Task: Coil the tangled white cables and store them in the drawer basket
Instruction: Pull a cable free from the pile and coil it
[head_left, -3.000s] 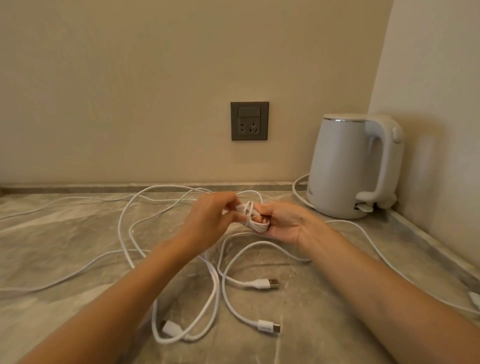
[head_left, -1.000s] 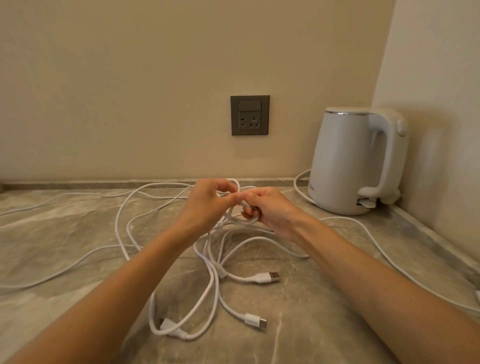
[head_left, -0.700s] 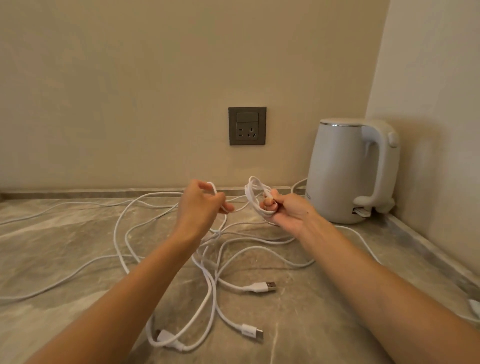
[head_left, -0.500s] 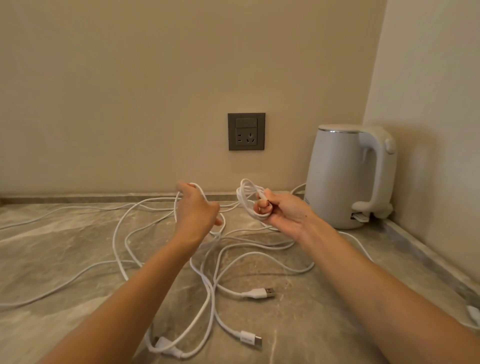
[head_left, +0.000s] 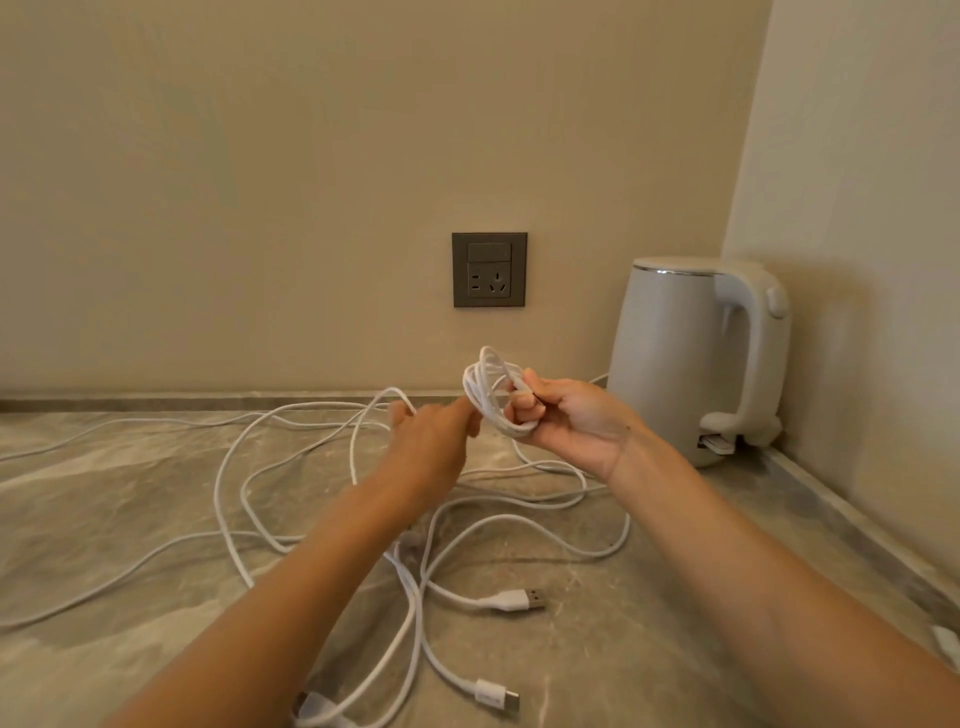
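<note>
A small coil of white cable (head_left: 488, 389) is wound around the fingers of my right hand (head_left: 566, 421), which grips it above the counter. My left hand (head_left: 431, 441) is just left of the coil and holds a strand of the same cable (head_left: 363, 431) that loops up from the counter. Loose white cables (head_left: 322, 499) sprawl tangled over the grey stone counter (head_left: 130, 519). A USB-A plug (head_left: 519, 598) and a USB-C plug (head_left: 496, 695) lie near the front. No drawer basket is in view.
A white electric kettle (head_left: 691, 358) stands in the back right corner, its cord trailing along the counter. A dark wall socket (head_left: 489, 269) sits on the beige wall behind my hands. Another white plug (head_left: 948, 644) lies at the right edge.
My left hand has swung back toward the coil, bringing a cable strand with it. The coil in my right hand has stayed raised and grown slightly.
</note>
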